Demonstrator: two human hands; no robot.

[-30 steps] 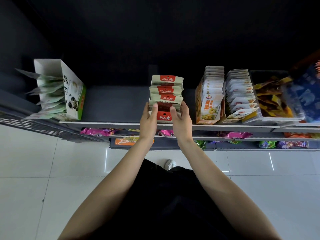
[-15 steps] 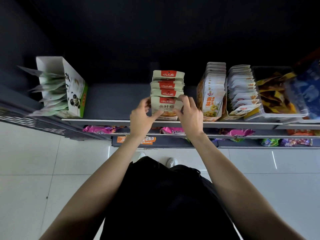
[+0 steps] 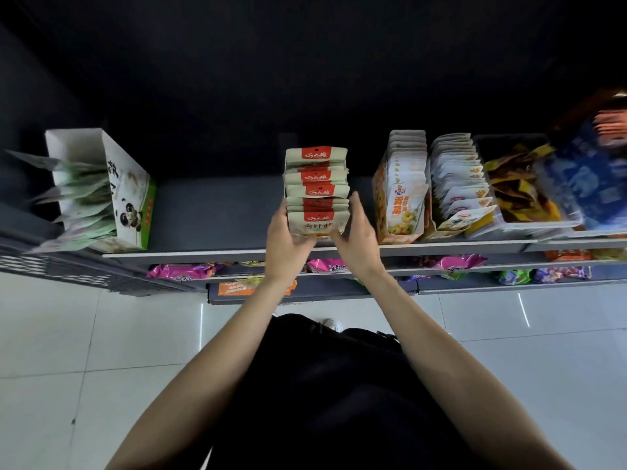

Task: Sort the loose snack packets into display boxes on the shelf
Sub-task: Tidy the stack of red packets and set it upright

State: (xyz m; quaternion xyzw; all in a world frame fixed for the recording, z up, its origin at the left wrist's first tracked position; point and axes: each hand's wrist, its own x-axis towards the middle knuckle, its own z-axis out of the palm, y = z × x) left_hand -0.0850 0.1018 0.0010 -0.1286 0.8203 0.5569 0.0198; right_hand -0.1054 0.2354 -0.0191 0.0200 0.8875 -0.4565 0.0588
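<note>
While left hand grips packets.

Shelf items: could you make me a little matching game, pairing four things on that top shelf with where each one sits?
Things:
1. panda box
2. red-topped packets
3. orange display box
4. blue patterned pack

Places:
A. middle of the shelf, between the left hand and right hand
B. far right end
C. far left end, with pale green packets beside it
D. just right of the hands

Pairs: 1-C, 2-A, 3-D, 4-B
</note>
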